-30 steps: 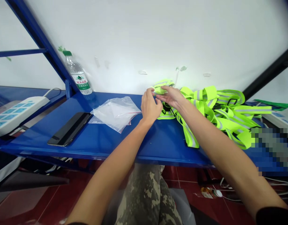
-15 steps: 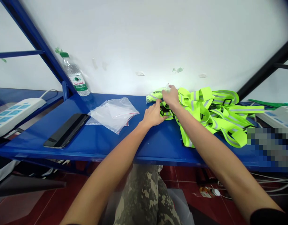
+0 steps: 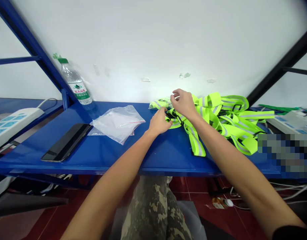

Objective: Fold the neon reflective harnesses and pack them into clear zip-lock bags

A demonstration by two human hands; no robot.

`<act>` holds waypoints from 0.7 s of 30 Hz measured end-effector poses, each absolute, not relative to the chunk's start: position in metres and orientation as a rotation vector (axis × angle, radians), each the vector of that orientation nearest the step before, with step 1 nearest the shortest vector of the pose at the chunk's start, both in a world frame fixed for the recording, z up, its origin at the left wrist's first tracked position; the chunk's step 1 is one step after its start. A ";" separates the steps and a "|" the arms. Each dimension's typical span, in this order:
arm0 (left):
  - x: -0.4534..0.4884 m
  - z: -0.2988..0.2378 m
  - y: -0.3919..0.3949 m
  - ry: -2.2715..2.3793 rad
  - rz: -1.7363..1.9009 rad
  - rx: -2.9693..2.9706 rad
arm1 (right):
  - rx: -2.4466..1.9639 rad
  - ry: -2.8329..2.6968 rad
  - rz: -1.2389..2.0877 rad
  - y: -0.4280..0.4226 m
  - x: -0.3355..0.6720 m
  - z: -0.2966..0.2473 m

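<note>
A tangle of neon-green reflective straps (image 3: 225, 116) lies on the right half of the blue shelf (image 3: 133, 156). My left hand (image 3: 159, 121) rests at the pile's left end, its fingers curled onto a strap beside a black buckle (image 3: 173, 115). Just above it, my right hand (image 3: 183, 102) pinches a rolled bit of green strap (image 3: 159, 103) at the back of the shelf near the white wall. Both forearms reach in from the bottom of the picture.
Clear plastic zip bags (image 3: 118, 123) lie left of my hands, then a black phone (image 3: 67, 141). A water bottle (image 3: 73, 83) stands against the blue upright. White power strips (image 3: 10, 121) sit far left and far right (image 3: 290, 120). Cables trail over the red floor.
My hands dropped from holding the rolled strap up to the pile on the shelf. The left hand settled by the buckle, and the right hand now pinches the strap end.
</note>
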State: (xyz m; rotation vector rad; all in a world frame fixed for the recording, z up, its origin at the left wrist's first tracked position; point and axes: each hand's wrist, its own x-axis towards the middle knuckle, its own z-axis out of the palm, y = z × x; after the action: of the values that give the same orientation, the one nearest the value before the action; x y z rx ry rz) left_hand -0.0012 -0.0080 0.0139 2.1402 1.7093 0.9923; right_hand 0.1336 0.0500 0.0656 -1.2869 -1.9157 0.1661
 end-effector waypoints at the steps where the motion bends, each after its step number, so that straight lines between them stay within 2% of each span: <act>1: -0.001 0.014 -0.007 1.722 1.079 2.082 | -1.214 -1.889 0.212 0.041 0.138 0.066; 7: -0.001 0.024 -0.005 1.839 1.563 1.741 | -1.080 -2.121 0.300 0.009 0.171 0.044; 12: -0.008 0.031 -0.001 1.930 1.769 1.456 | -1.161 -2.456 0.167 0.015 0.187 0.026; 17: -0.012 0.030 0.002 1.945 1.802 1.422 | -1.266 -2.348 0.049 0.018 0.187 0.033; 21: -0.004 0.024 -0.005 1.890 1.667 1.724 | -1.132 -2.009 0.078 0.021 0.187 0.043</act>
State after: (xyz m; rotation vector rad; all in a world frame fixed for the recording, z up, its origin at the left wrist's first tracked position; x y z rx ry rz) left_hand -0.0038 -0.0049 0.0240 1.7243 1.8897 1.6667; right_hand 0.1867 0.0214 0.0432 -1.1316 -2.0086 0.0779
